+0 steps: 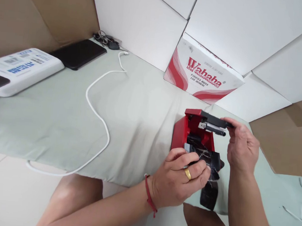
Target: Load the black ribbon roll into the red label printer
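A small red box [180, 133] stands on the pale green cloth with its lid [213, 119] raised. The lid is red at the back and black along the front, and a silver and black roller-like part hangs under it. My right hand [242, 144] pinches the lid's black front edge. Lower down, my left hand [185, 175] has its fingers closed on crumpled shiny black film [202, 157] at the box's front opening. One strip of this film hangs down past the fingers. My left fingers partly cover the box's front, so the inside shows only in part.
A white cable [105, 127] winds across the pale green cloth [141, 108]. A white power bank [26, 69], a black phone [79, 54] and keys [108, 40] lie at left. Behind stands a Wahaha carton [196, 71] against white boxes; brown cardboard [290, 134] is at right.
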Motion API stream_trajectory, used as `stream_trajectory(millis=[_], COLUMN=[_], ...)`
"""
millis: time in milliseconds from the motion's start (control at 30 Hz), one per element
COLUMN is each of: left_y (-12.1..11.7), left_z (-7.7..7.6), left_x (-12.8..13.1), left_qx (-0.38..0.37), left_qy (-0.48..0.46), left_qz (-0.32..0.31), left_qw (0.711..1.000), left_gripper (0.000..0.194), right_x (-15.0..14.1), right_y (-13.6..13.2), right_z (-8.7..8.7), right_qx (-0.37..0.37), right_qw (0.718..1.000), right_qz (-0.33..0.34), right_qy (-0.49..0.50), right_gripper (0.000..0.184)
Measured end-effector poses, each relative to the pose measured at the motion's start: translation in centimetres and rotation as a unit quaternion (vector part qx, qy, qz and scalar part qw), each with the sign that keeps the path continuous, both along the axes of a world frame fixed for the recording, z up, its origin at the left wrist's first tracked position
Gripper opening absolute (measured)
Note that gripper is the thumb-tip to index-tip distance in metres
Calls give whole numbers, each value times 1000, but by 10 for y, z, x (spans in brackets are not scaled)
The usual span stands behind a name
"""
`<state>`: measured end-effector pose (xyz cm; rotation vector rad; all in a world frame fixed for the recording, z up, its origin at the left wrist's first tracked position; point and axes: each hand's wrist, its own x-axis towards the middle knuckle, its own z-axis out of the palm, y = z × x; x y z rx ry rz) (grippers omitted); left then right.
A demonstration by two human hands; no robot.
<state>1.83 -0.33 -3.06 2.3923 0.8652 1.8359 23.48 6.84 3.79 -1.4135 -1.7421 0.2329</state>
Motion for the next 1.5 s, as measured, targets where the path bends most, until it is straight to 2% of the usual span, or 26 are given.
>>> stream_trajectory(millis=[100, 200, 300, 367, 500, 600, 733, 833, 933, 1033, 1200, 1300, 1400, 1500], left_y=[0, 5, 16, 25, 37, 39, 39, 40, 41, 43, 51, 54, 56, 56], left_z=[-1, 3, 8, 11, 13, 13, 13, 15, 15, 13, 8, 7, 6, 7], left_x=[2, -4, -16, -25, -34, -35, -37, -37, -36, -34, -34, -36, -38, -39], left_qx=[-2, -18, -62, -115, -229, -241, -246, -275, -333, -382, -463, -510, -522, -532], left_qy=[-4, -19, -50, -68, -77, -65, -46, -43, -81, -163, -226, -246, -265, -263], left_qz=[3, -5, -39, -55, -102, -115, -86, -84, -114, -174, -239, -278, -299, -300], left_qw=[1000, 1000, 996, 990, 965, 961, 965, 957, 932, 893, 823, 776, 753, 747], left_gripper=[21, 20, 42, 49, 48, 45, 43, 34, 37, 44, 82, 94, 97, 91], right_x=[4, 13, 21, 23, 24, 23, 20, 19, 19, 16, 2, -6, -12, -17], right_y=[-23, -41, -49, -50, -48, -48, -48, -47, -47, -51, -60, -64, -67, -71], right_z=[-11, -27, -40, -45, -47, -46, -41, -39, -41, -44, -42, -36, -26, -16], right_qx=[43, 19, 3, 4, 3, 0, 1, -4, 4, 2, -7, 23, 55, 82], right_qw=[997, 994, 993, 993, 992, 991, 989, 989, 990, 990, 991, 992, 995, 992], right_qz=[35, 106, 117, 115, 124, 128, 148, 143, 137, 132, 107, 104, 87, 77], right_qy=[60, 29, 15, 21, 32, 34, 32, 23, 20, 49, 81, 62, 12, -49], right_gripper=[38, 33, 34, 36, 36, 35, 33, 30, 29, 31, 60, 68, 65, 49])
